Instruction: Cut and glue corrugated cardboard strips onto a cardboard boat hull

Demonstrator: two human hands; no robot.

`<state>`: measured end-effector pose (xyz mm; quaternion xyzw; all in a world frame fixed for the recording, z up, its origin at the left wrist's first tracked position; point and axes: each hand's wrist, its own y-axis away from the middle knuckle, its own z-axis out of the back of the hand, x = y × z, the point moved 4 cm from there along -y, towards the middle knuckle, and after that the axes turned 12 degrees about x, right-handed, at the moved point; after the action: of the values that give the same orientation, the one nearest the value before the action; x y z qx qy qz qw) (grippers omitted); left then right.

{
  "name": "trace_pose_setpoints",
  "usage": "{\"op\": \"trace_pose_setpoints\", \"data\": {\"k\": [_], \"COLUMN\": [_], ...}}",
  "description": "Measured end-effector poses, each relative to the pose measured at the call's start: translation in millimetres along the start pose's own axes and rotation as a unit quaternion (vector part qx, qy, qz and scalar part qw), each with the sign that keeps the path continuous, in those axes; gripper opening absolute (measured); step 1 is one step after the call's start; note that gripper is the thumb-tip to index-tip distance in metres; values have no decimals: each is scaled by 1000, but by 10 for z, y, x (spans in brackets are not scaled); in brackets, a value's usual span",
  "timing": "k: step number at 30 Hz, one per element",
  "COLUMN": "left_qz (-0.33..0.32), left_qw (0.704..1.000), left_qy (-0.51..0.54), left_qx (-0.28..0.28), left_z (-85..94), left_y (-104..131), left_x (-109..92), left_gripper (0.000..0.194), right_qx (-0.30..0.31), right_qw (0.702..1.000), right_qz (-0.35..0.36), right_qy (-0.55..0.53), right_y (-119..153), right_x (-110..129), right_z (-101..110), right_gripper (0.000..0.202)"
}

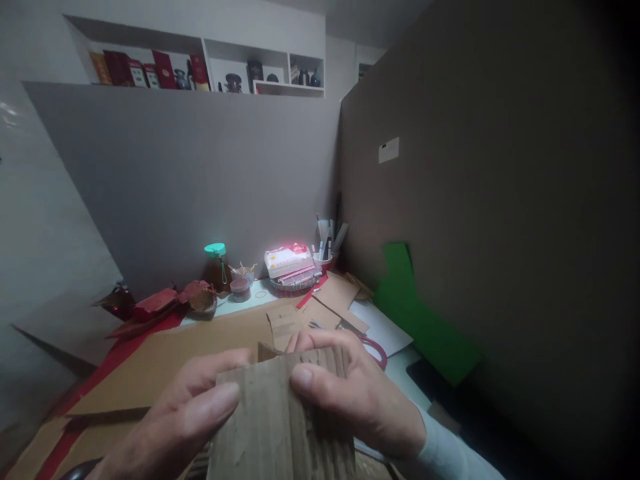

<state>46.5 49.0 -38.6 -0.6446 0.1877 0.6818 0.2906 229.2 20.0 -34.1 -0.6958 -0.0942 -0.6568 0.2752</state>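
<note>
A piece of corrugated cardboard (270,420), its ridges running lengthwise, is held up close in front of me at the bottom middle. My left hand (185,407) grips its left edge, thumb on the near face and fingers behind. My right hand (350,393) pinches the upper right part, with the thumb pressed on the ridged face and the fingers behind the top edge. A small flap of cardboard sticks up behind the top edge between the hands. The red handle of what looks like scissors (376,352) shows just beyond my right hand.
A large cardboard sheet (200,353) covers the table's left and middle. Cut cardboard pieces (340,293) and white paper (383,330) lie at the right. Behind stand a green-lidded bottle (216,267), a tissue pack (289,260) and a pen holder (324,250). Green board (425,320) leans against the right panel.
</note>
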Motion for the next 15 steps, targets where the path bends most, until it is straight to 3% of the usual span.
{"op": "trace_pose_setpoints", "data": {"k": [2,5,7,9,12,15], "left_qz": [34,37,35,23,-32,-70], "left_qw": [997,996,998,1000,989,965], "left_qy": [72,74,51,3,-125,-253], "left_qx": [-2,-31,-30,6,71,8], "left_z": [-37,-10,34,51,-15,-102], "left_y": [-9,20,42,43,12,-7], "left_x": [30,25,0,-52,-161,-234], "left_gripper": [24,38,34,20,25,20], "right_qx": [-1,-7,-7,-21,-73,-111], "right_qw": [1000,1000,998,989,947,888], "right_qz": [8,16,27,54,127,190], "right_qy": [-11,-2,48,133,284,404], "right_y": [-7,-6,2,14,43,65], "right_x": [7,72,146,223,302,281], "right_z": [13,9,-14,-36,-60,-108], "right_gripper": [41,38,31,22,17,19]}}
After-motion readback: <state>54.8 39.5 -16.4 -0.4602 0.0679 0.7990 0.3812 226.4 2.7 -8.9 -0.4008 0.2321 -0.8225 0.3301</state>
